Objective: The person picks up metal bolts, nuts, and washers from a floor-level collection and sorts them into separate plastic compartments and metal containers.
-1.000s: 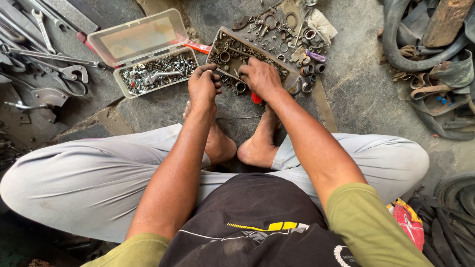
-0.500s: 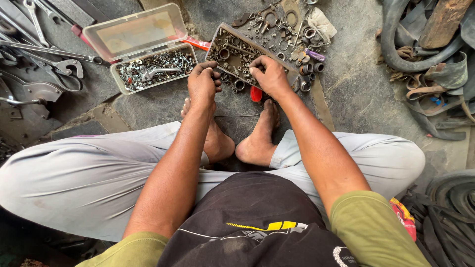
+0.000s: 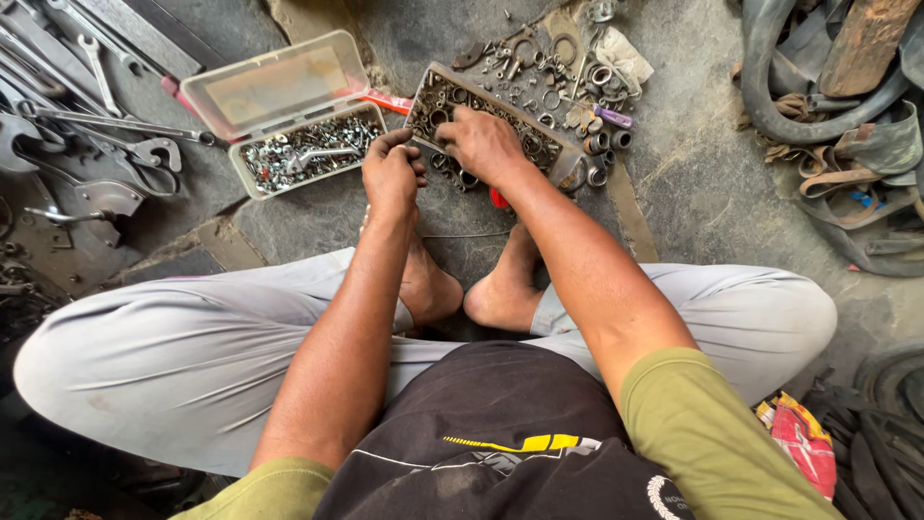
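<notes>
Hands: left hand [image 3: 392,171] and right hand [image 3: 484,144] pick through brown parts tray [image 3: 563,159], upper centre.
Upper left: open clear screw box [image 3: 289,120].

Wrenches [image 3: 87,106] lying far left; clear lidded box [image 3: 289,111] sitting open beside them; rubber tubes [image 3: 818,106] piling far right.

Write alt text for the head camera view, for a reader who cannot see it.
A person sits on the ground, right hand reaching into a dark tray of nuts and washers, left hand curled at its near corner. An open clear plastic box of screws lies left of the tray, wrenches farther left, rubber tubes at right.
</notes>
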